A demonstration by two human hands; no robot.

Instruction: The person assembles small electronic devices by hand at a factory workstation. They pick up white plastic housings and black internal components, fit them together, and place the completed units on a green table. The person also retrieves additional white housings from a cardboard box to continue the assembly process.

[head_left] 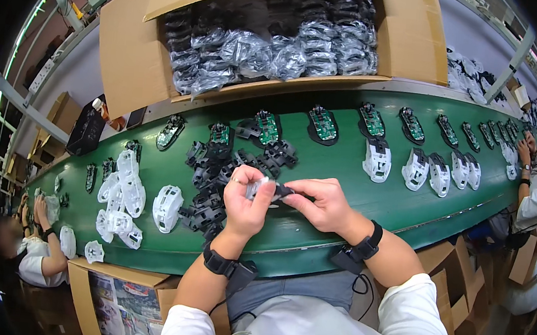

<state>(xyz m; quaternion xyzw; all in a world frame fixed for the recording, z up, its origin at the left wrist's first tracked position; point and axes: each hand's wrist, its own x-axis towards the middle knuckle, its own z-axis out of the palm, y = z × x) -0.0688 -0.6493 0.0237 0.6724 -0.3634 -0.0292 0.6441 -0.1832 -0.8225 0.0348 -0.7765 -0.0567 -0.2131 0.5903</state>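
We grip a small black-and-grey part (283, 192) with the fingers (308, 187) of our left hand (246, 202) and right hand (323, 204), near heaped black plastic pieces (206, 204).

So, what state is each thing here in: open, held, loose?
Large cardboard box: open, packed with bagged items
Left hand: closed on small dark piece
Right hand: pinching it
White shells: lying loose
Black parts: heaped
Circuit boards: uncovered
Wrist straps: worn
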